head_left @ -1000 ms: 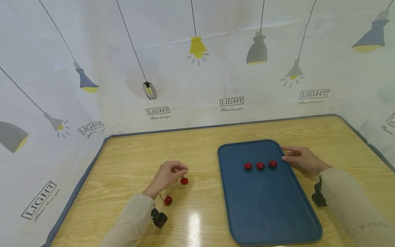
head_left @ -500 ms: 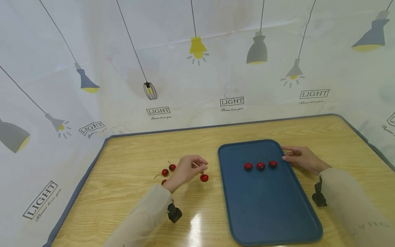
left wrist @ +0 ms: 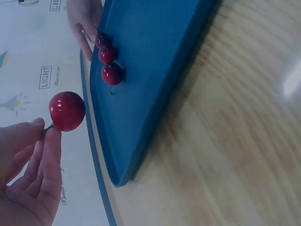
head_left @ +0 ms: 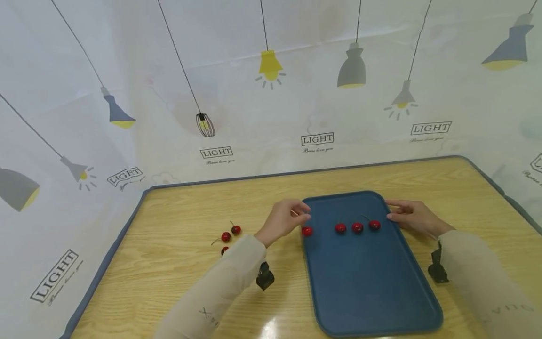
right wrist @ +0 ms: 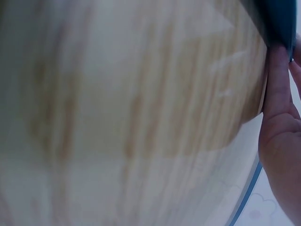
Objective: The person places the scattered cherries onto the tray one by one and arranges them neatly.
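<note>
My left hand (head_left: 285, 219) pinches a red cherry (left wrist: 67, 111) by its green stem between thumb and fingertips. In the head view the cherry hangs over the left rim of the blue tray (head_left: 372, 282). Inside the tray, near its far end, a short row of red cherries (head_left: 357, 228) lies side by side. At the tray's right rim rests my right hand (head_left: 417, 219), its fingers fairly straight and touching the edge. The right wrist view shows the right thumb (right wrist: 278, 84) against the tray; the other fingers are mostly cut off.
More cherries (head_left: 226, 237) with stems lie on the wooden table (head_left: 178, 207) to the left, partly covered by the left sleeve. A white cloth backdrop (head_left: 254, 108) printed with lamps rises behind and beside the table.
My left hand has carried the cherry rightward from the loose cherries on the table to above the tray's left rim. My right hand has stayed at the tray.
</note>
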`<state>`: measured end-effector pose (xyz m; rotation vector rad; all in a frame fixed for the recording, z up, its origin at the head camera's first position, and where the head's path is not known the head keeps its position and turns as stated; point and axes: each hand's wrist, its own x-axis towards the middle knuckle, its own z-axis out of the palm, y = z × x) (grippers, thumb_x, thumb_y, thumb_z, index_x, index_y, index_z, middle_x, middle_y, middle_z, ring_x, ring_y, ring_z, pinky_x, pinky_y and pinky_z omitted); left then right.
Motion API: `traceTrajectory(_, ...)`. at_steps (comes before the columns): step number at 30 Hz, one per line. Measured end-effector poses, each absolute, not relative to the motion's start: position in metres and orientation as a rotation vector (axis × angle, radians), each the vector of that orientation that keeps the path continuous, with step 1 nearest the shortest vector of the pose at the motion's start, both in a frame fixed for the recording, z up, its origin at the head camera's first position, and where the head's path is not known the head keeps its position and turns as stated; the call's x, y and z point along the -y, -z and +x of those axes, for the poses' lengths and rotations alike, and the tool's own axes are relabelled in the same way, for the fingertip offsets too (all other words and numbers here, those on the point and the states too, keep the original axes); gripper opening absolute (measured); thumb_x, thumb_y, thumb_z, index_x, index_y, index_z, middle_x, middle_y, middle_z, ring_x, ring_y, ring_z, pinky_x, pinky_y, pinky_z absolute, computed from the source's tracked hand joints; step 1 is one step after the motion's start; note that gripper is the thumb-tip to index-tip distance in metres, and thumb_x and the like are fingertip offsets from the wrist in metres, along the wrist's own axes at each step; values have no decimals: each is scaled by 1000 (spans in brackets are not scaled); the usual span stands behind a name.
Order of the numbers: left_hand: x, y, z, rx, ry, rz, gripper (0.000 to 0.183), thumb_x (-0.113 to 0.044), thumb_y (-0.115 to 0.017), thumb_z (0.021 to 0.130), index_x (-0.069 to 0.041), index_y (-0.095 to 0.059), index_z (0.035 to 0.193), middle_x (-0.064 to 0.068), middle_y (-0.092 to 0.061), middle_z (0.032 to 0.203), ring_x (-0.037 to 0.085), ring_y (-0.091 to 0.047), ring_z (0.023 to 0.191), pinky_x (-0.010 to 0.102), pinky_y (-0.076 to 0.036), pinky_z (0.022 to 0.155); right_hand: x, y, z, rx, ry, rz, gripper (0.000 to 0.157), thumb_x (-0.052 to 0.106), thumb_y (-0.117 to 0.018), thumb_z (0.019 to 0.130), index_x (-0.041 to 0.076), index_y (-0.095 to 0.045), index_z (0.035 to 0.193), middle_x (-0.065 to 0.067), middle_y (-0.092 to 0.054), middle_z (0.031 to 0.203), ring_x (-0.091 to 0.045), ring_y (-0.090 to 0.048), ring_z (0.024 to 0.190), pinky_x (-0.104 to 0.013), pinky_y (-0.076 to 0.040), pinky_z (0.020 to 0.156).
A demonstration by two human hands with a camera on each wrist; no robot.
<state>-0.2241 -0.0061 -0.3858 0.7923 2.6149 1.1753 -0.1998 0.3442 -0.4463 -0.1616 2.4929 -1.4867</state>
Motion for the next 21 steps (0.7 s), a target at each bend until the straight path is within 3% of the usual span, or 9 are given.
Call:
traceTrajectory(5, -10, 387, -231, -2593, -1193, 778, 17, -13, -62, 83, -4, -65, 98, 2, -64, 83, 11, -59, 70, 20, -47, 61, -345, 448, -200, -2517, 1464, -154, 60, 24, -57, 87, -2, -31, 135, -23, -54, 107, -11, -57, 88, -28, -49, 74)
traceTrajectory(13, -23, 399, -240, -2542, -1276, 656, 18, -12, -63, 83, -2, -65, 97, 3, -65, 78, 23, -63, 73, 21, -46, 59, -346, 455, -201, -2512, 1460, -149, 61, 27, -58, 86, -1, -32, 135, -21, -54, 107, -13, -56, 89, -28, -49, 74)
traceTrajectory(21, -33, 413, -244, -2547, -1250, 566, 16, -13, -64, 82, -5, -67, 96, 2, -64, 77, 11, -60, 64, 20, -45, 57, -347, 452, -202, -2550, 1415, -150, 61, 27, -57, 87, -1, -32, 135, -21, -54, 107, -14, -55, 90, -27, -49, 72)
